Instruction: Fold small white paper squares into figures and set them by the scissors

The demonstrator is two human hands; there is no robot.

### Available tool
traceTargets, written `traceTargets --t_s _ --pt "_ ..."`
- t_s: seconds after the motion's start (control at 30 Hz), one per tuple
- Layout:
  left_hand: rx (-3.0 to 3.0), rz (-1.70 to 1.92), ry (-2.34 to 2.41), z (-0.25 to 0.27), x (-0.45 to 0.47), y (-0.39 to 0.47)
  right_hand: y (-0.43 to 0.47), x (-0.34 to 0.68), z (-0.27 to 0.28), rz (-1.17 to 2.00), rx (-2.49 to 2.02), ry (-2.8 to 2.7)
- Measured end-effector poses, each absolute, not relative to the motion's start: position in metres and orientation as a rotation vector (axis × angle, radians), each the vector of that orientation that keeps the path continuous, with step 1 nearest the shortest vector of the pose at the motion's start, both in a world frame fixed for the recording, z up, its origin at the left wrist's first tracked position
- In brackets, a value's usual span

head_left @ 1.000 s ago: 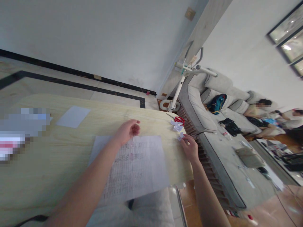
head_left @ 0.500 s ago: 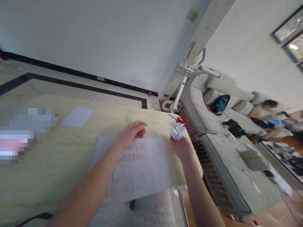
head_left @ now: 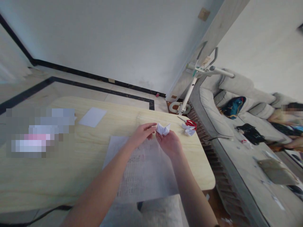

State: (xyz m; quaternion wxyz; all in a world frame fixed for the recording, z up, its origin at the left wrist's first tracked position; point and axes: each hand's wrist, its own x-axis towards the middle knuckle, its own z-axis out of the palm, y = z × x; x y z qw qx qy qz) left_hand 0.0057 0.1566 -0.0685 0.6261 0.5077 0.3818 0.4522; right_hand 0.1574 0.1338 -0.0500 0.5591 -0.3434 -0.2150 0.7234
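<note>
A small white folded-paper piece (head_left: 163,129) with pointed corners sits in my right hand (head_left: 170,143), which is turned palm up over the printed sheet's upper right. My left hand (head_left: 145,134) is close beside it, fingers loosely bent and apart. Its fingertips reach the folded piece's left point; whether they touch it I cannot tell. Under both forearms lies a large printed sheet (head_left: 151,173). To the right, red-handled scissors (head_left: 190,123) rest on the table by another white folded paper (head_left: 189,130).
A blank white paper (head_left: 92,117) lies farther left on the pale wooden table (head_left: 90,151). Blurred-out items (head_left: 42,135) cover its left end. Beyond the right edge is a grey sofa (head_left: 236,157) with a bag (head_left: 233,107) and a seated person (head_left: 284,118).
My right hand has come left from beside the scissors, carrying the folded paper to my left hand. The camera view has turned slightly left.
</note>
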Motion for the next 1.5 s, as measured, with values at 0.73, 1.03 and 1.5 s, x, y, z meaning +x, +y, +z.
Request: traceTargets --t_s 0.73,1.03,1.5 --pt "0.857 1.274 0.907 -0.078 -0.001 0.168 0.15 0.124 -0.052 0.561 -1.199 -1.31" --pt "0.794 1.253 0.835 -0.076 0.001 0.165 0.156 0.13 -0.07 0.533 -1.268 -1.229" --pt "0.911 1.128 0.87 -0.074 0.0 0.161 0.155 0.139 -0.077 0.567 -1.258 -1.286"
